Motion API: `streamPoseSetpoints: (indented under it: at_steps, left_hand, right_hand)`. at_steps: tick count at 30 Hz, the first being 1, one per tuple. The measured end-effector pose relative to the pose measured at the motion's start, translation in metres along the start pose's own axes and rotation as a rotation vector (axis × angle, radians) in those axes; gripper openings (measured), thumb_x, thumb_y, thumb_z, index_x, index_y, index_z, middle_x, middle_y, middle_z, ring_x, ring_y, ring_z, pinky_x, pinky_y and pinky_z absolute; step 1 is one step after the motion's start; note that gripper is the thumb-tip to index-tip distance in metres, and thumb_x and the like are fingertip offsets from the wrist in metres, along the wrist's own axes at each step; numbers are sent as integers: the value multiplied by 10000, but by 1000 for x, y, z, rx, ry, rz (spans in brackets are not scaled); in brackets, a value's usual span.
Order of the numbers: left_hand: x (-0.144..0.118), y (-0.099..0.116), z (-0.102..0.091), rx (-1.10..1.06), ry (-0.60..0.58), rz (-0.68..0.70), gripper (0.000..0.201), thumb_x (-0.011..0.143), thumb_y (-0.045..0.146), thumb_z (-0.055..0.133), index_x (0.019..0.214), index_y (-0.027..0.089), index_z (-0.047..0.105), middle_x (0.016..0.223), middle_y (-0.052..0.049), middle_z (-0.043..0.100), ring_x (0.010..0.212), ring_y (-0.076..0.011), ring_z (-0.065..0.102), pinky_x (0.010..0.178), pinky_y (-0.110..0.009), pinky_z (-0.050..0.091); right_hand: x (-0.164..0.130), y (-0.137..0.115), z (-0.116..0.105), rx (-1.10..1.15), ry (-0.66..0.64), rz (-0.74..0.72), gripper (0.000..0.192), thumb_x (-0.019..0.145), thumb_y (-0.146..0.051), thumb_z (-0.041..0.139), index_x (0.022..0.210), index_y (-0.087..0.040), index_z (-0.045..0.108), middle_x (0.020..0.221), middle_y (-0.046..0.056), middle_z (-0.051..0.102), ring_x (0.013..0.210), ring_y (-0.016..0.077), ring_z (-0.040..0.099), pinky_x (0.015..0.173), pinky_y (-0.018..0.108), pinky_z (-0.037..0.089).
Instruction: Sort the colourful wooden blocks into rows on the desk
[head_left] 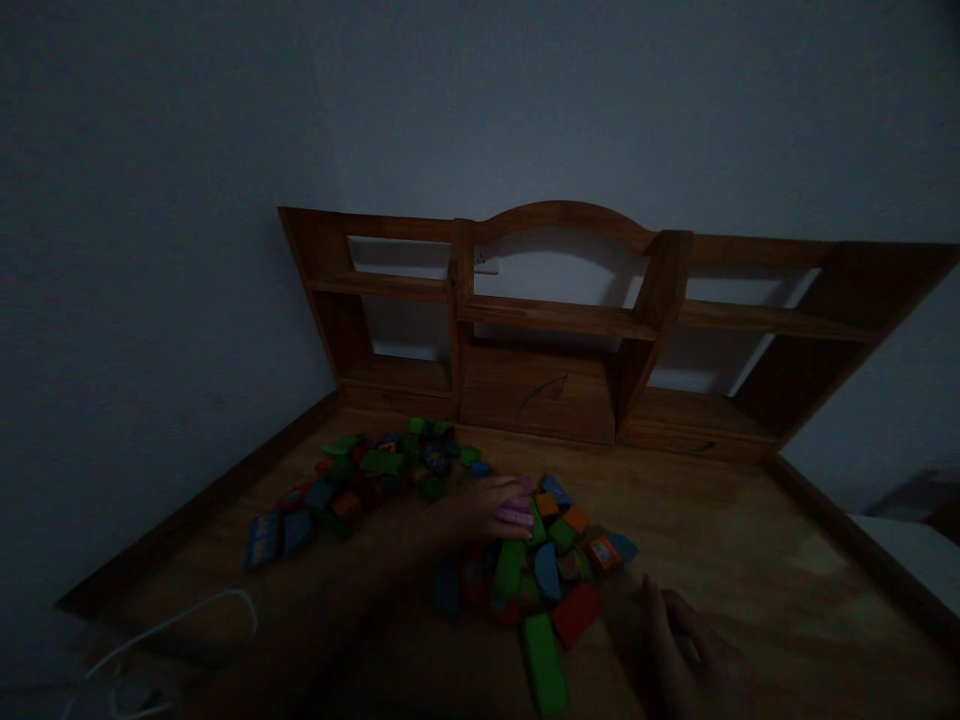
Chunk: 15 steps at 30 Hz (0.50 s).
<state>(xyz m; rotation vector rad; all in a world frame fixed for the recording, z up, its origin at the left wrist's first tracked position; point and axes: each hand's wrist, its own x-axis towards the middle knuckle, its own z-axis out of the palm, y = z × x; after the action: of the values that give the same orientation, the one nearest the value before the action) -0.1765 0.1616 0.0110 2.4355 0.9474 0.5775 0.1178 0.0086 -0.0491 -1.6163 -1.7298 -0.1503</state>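
My left hand (pixel 486 508) reaches into a pile of coloured toy blocks, its fingers closed over a pink block (pixel 516 517) with pale markings. Beside these fingers lie an orange block (pixel 547 505), a green block (pixel 509 568) and a blue half-round block (pixel 547 572). To the right of the pile, my right hand (pixel 694 655) hovers low over the table with fingers loosely curled and a gap between thumb and forefinger; nothing shows in it. Nearest to it are a red block (pixel 577 613) and a long green block (pixel 545 664). The dim light hides finer detail.
A second heap of blocks (pixel 382 463) spreads over the left of the wooden table (pixel 720 540). Along the back stands a wooden shelf unit (pixel 555 318) against the wall. A white cable (pixel 187 612) curves at the lower left. Raised wooden edges run along both sides.
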Motion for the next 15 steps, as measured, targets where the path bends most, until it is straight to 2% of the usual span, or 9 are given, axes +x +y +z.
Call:
streamPoseSetpoints:
  at_steps: [2,5,10,12,15]
  left_hand:
    - [0,-6,4,-37,2,5,660,804,509,749,1378,247,555,1349,-90,646,1175,-234,639,979,-339,532]
    - [-1,-5,6,-47,17,6,654,771,587,759,1325,280,592,1333,-81,645,1196,-251,613,1015,-384,506]
    - [-2,3,4,-34,63,-2,557,881,603,627,1305,245,583,1268,-77,636,1190,-217,588,1017,-350,473]
    - [-3,4,4,-29,78,6,554,884,601,624,1303,242,582,1284,-76,621,1197,-203,582,1021,-324,463]
    - [-2,5,4,-8,98,20,546,867,594,651,1297,262,597,1270,-59,626,1182,-189,588,1007,-299,465]
  right_hand:
    - [-1,6,1,2,-8,-38,637,1074,-435,198,1076,-174,779,974,132,790,698,216,736,632,289,553]
    - [1,9,-1,3,-44,-72,599,1056,-483,274,1072,-172,786,950,122,798,695,220,753,594,262,559]
    - [2,14,-5,-2,-81,-62,558,1026,-503,321,1037,-204,792,890,111,795,628,204,734,527,234,542]
    - [1,21,-5,-59,-89,-137,518,1010,-469,352,1032,-196,792,908,122,798,676,217,752,550,236,559]
    - [-2,32,-2,-165,-70,-285,464,982,-310,351,1095,-173,780,992,130,800,720,219,769,579,243,576]
